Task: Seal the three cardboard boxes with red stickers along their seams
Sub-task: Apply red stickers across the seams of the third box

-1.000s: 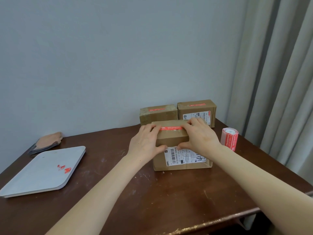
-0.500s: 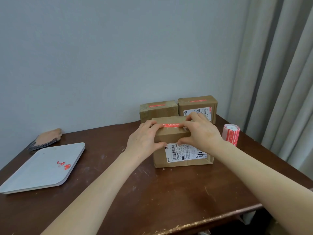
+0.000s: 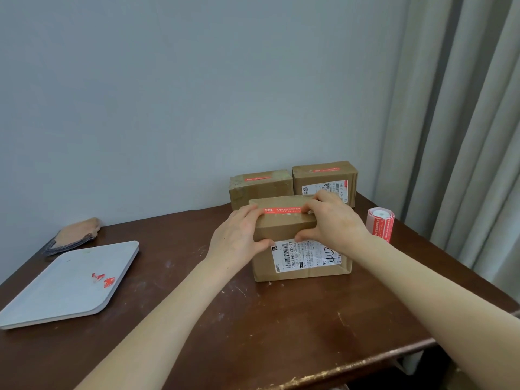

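Left fingers (image 3: 248,213): close together, curled over the top left end of the nearest brown cardboard box (image 3: 284,228); thumb on its front face.
Right fingers (image 3: 320,199): curled, pressing the right end of the long red sticker (image 3: 282,210); thumb on the front face.
Left hand (image 3: 239,237), right hand (image 3: 333,222): each grips one end of this box.
Sticker: lies flat along the top seam, between the hands.
Box: on the dark wooden table (image 3: 253,319), white shipping label facing the person.
Behind: two brown cardboard boxes (image 3: 260,191) (image 3: 323,178), side by side at the wall, each with a red sticker on top.
Right: red sticker roll (image 3: 380,225), upright.
Left: grey tray (image 3: 56,294) with red scraps (image 3: 104,279).
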Action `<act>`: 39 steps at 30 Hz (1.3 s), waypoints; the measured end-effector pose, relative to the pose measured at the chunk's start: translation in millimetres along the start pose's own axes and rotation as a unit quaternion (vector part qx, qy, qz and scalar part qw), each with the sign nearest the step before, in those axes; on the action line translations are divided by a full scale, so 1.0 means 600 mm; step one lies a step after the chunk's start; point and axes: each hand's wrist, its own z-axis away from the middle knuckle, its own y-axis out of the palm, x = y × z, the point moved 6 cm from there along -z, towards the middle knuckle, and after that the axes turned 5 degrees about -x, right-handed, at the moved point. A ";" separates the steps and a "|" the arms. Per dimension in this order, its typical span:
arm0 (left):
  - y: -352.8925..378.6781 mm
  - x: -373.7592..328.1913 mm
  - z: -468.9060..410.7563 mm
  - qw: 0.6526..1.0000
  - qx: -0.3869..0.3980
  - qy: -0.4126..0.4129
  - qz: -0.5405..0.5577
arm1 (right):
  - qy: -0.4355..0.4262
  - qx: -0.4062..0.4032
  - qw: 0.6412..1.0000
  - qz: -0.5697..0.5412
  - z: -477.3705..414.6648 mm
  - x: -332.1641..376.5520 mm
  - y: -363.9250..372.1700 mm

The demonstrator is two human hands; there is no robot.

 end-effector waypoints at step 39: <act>0.033 0.017 0.061 0.939 0.073 -0.189 0.278 | 0.233 0.010 0.941 -0.244 0.086 -0.109 0.055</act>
